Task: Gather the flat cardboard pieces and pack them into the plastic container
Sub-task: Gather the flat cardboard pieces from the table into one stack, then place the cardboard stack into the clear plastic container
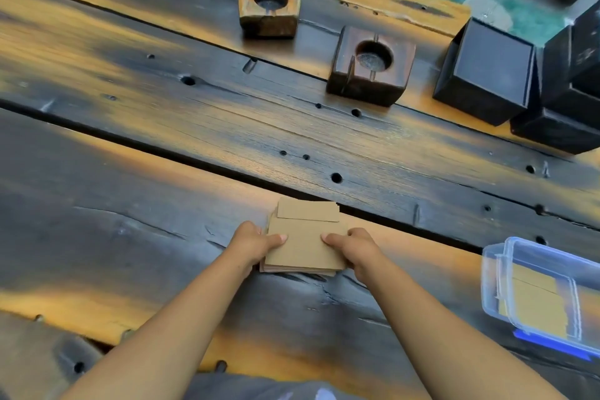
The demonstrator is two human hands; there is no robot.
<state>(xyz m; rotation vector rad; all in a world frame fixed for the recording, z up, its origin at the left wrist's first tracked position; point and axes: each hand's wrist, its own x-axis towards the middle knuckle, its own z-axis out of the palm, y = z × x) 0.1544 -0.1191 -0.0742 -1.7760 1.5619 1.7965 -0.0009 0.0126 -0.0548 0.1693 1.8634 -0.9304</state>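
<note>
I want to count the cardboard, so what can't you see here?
- Stack of cardboard pieces, head view: piece count hidden, edges too thin, left hand and right hand cover its sides.
- Plastic container: cut off by the right edge; cardboard inside blurred behind its walls.

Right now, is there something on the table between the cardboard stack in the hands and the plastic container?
Nothing visible. The cardboard stack is held between the left hand and right hand. Only bare wooden table lies between it and the plastic container to the right, which stands open and already holds some cardboard.
</note>
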